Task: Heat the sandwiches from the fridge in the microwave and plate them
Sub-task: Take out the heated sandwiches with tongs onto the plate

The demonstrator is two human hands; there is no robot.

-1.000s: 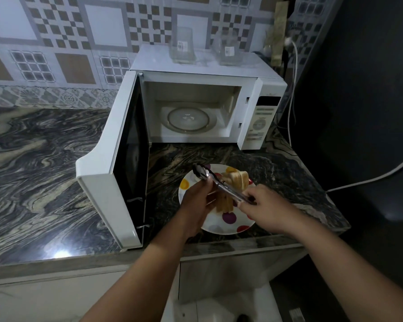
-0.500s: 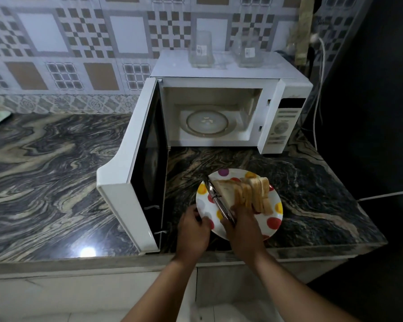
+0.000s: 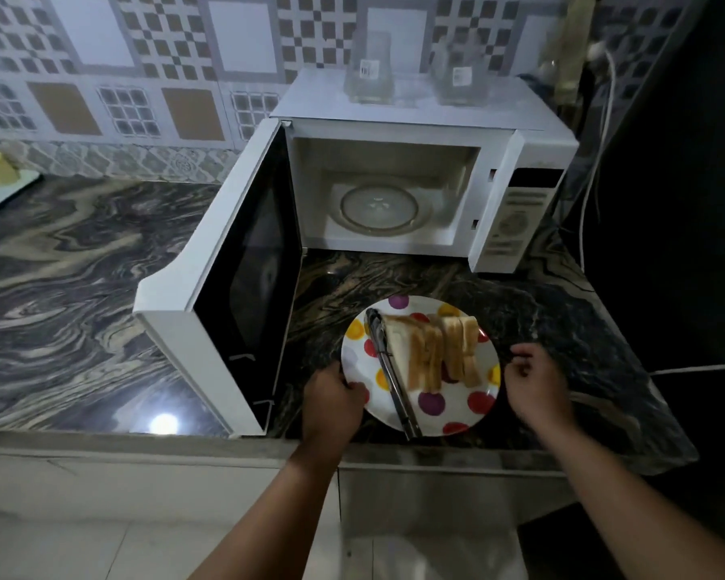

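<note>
Sandwiches (image 3: 434, 353) on plate (image 3: 457, 412) between left hand (image 3: 331, 401), right hand (image 3: 536, 383).

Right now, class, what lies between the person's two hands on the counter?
In the head view, the plate lies between the left hand and right hand, bearing sandwiches and tongs.

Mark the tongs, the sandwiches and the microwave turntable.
tongs (image 3: 390, 370), head view, on the middle of the metal arms.
sandwiches (image 3: 440, 353), head view, on the bread edges mid-stack.
microwave turntable (image 3: 378, 209), head view, on the centre of the glass tray.
</note>
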